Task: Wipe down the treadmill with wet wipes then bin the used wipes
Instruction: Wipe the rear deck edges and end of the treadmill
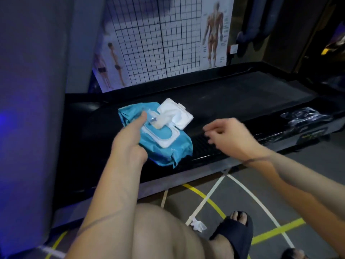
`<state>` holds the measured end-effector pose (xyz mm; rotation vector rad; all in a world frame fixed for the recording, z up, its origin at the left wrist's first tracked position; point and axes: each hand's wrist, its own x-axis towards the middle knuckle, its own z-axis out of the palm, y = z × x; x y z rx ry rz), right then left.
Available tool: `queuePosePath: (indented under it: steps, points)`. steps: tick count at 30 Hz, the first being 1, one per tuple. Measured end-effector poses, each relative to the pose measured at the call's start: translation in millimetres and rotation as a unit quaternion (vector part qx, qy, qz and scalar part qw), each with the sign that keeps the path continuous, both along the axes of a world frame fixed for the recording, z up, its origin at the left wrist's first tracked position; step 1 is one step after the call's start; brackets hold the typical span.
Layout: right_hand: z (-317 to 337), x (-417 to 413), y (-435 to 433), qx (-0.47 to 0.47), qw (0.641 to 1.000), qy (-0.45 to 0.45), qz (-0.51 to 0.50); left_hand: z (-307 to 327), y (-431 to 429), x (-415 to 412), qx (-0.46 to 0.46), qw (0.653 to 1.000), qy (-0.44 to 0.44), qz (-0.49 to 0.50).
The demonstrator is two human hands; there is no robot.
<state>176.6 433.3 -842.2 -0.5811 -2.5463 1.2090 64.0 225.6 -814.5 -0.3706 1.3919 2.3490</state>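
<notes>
Knee [158, 238] fills bottom centre, slippered foot [235, 233] to its right, and a crumpled used wipe [198, 224] lies on the floor [242, 193] between them. Blue wipes pack [166, 148] sits on the treadmill [242, 98] deck, centre-left of frame, lid [177, 113] flipped open. Left hand [130, 141] grips the pack's left end, thumb on top. Right hand [231, 136] hovers just right of the pack, fingers [214, 133] loosely curled, blurred, holding nothing.

teal wipes pack [164, 144], black treadmill [242, 101]
</notes>
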Motion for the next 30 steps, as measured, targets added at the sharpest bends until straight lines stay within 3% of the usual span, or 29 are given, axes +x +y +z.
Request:
queuePosePath:
  steps: [3, 6, 9, 12, 17, 21, 23, 27, 30]
  points:
    - [23.3, 13.7, 12.5, -0.036, 0.994, 0.106, -0.003, -1.2, 10.1, 11.0, -0.024, 0.998, 0.025, -0.059]
    - [37.4, 28.9, 5.4, 0.038, 0.988, 0.144, 0.035, -1.3, 24.8, 25.7, -0.050, 0.994, 0.044, -0.091]
    - [37.9, 39.3, -5.1, 0.225, 0.961, 0.118, 0.113, -6.5, 36.8, 41.0, -0.077, 0.988, 0.045, -0.129]
    - [23.4, 42.1, -3.5, 0.259, 0.959, 0.046, 0.107, -12.8, 44.5, 52.5, -0.092, 0.981, 0.041, -0.164]
    - [35.7, 56.1, 5.1, 0.150, 0.983, -0.012, 0.102, -20.8, 48.9, 61.5, -0.094, 0.980, 0.067, -0.164]
    - [42.8, 63.4, 5.2, 0.110, 0.989, 0.005, 0.102, -34.5, 45.6, 63.8, -0.119, 0.978, 0.113, -0.125]
    - [40.0, 63.3, 1.3, 0.095, 0.991, 0.037, 0.088, -47.9, 43.2, 61.7, -0.140, 0.976, 0.127, -0.108]
    - [50.0, 62.6, 7.4, -0.077, 0.982, 0.171, -0.034, -79.0, 29.8, 47.7, -0.192, 0.971, 0.124, -0.063]
    - [53.8, 62.2, 13.1, -0.098, 0.977, 0.176, -0.072, -88.8, 11.8, 34.5, -0.211, 0.972, 0.099, -0.029]
